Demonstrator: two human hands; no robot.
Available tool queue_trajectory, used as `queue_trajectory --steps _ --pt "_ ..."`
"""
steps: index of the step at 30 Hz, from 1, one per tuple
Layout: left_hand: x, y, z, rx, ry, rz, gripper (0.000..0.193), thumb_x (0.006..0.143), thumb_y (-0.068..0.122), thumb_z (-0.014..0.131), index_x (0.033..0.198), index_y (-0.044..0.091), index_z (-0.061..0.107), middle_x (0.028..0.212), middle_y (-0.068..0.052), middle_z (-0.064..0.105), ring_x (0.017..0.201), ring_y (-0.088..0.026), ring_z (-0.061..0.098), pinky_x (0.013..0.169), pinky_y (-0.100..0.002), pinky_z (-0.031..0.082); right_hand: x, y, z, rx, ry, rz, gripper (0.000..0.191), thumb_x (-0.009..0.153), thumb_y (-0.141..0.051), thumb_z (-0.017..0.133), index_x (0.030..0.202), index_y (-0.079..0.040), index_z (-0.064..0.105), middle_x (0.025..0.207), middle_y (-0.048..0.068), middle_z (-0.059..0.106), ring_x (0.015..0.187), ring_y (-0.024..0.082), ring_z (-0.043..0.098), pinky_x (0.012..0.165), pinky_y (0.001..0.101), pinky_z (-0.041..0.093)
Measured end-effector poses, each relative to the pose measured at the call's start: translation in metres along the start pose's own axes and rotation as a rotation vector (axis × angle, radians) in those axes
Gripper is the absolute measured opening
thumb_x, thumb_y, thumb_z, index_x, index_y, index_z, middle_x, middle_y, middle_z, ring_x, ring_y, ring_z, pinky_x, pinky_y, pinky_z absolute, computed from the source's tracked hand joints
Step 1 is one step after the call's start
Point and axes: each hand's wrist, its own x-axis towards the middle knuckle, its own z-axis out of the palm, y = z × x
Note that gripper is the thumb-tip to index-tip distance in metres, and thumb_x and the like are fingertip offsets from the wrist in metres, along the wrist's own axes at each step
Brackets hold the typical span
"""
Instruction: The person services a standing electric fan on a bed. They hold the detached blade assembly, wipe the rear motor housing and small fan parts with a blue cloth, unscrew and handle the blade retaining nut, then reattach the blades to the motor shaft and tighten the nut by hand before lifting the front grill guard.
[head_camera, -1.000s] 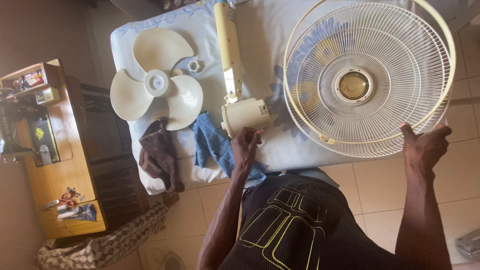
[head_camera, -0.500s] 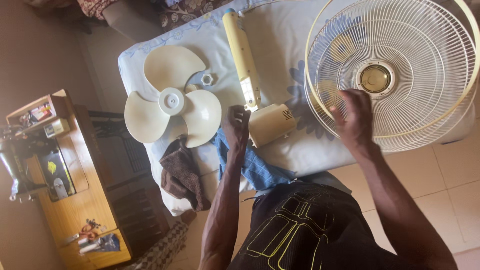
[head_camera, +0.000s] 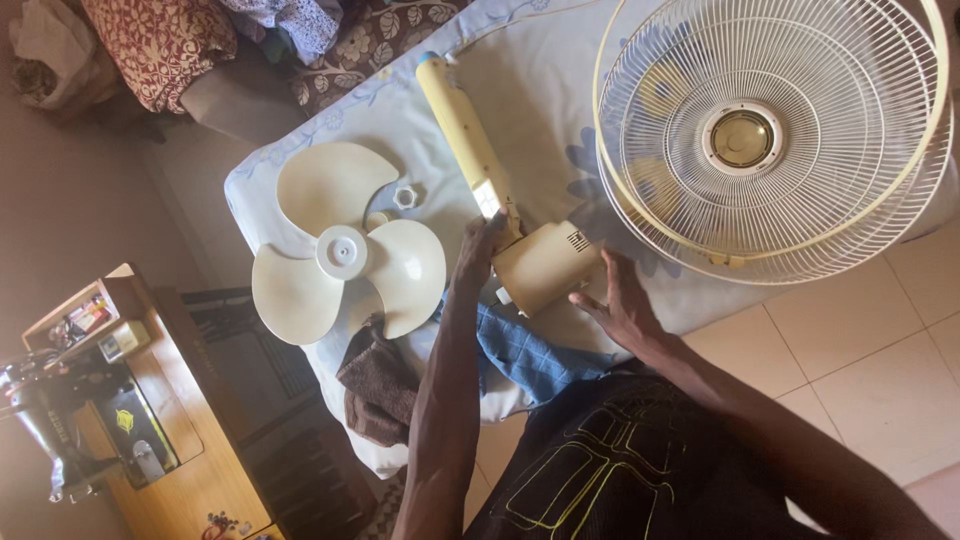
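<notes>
Black cloth with yellow line work is filling the bottom of the view, the person's shirt (head_camera: 620, 470), and both forearms are reaching up out of it; the elbows are being cut off by the lower edge. Left hand (head_camera: 478, 255) is closing its grip around the neck of the cream fan body (head_camera: 545, 265), where the long cream pole (head_camera: 465, 135) meets the boxy motor housing; the fingertips are curling out of sight behind the pole. Right hand (head_camera: 620, 305) is resting with fingers spread and its grip open, just beside the lower right edge of the housing, and whether it is touching is hard to tell. Fan body and pole are lying on a pale flowered bed sheet (head_camera: 540, 110). A blue checked cloth (head_camera: 525, 355) is lying partly under the left forearm, and a brown rag (head_camera: 380, 385) is hanging over the bed edge beside it. Left of the pole, a three-bladed cream fan blade (head_camera: 345, 250) is lying flat, with a small nut (head_camera: 405, 196) just above it. On the right, round wire fan guards (head_camera: 770, 140) are overhanging the bed, cut off by the frame. Far left, a wooden cabinet (head_camera: 190, 430) is carrying a dark sewing machine (head_camera: 50, 400), half out of frame.
</notes>
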Motion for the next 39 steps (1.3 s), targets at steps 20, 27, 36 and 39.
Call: queue_trajectory --steps 20,27,36,39 --pt "-0.009 0.053 0.030 0.944 0.544 0.006 0.062 0.074 0.056 0.083 0.094 -0.002 0.073 0.083 -0.019 0.075 0.078 -0.032 0.074 0.071 -0.045 0.055 0.077 0.002 0.024 1.562 -0.603 0.960 0.064 0.100 -0.056 0.039 0.147 -0.012 0.041 0.137 0.013 0.058 0.119 0.032 0.065 0.094 0.0563 0.058" --pt "-0.001 0.074 0.058 0.939 0.482 -0.037 0.050 0.075 0.048 0.079 0.096 0.003 0.078 0.088 -0.019 0.078 0.081 -0.031 0.077 0.075 -0.044 0.058 0.096 0.023 0.014 0.495 -0.642 0.316 0.060 0.114 -0.056 0.034 0.127 -0.004 0.061 0.110 0.014 0.074 0.104 0.032 0.073 0.095 0.0486 0.061" --pt "0.031 0.076 0.076 1.015 0.635 -0.114 0.068 0.070 0.050 0.086 0.103 -0.006 0.069 0.099 -0.023 0.074 0.093 -0.037 0.074 0.082 -0.047 0.058 0.057 0.023 -0.026 0.899 -0.432 0.552 0.079 0.095 -0.062 0.053 0.149 -0.007 0.038 0.135 0.014 0.056 0.127 0.029 0.061 0.088 0.0394 0.063" --pt "0.034 0.077 0.070 1.073 0.652 0.005 0.073 0.071 0.051 0.087 0.109 -0.008 0.066 0.103 -0.026 0.073 0.099 -0.040 0.070 0.086 -0.049 0.055 0.050 0.014 -0.032 0.929 -0.339 0.310 0.078 0.100 -0.059 0.056 0.156 -0.008 0.036 0.149 0.016 0.052 0.140 0.032 0.053 0.094 0.0406 0.057"
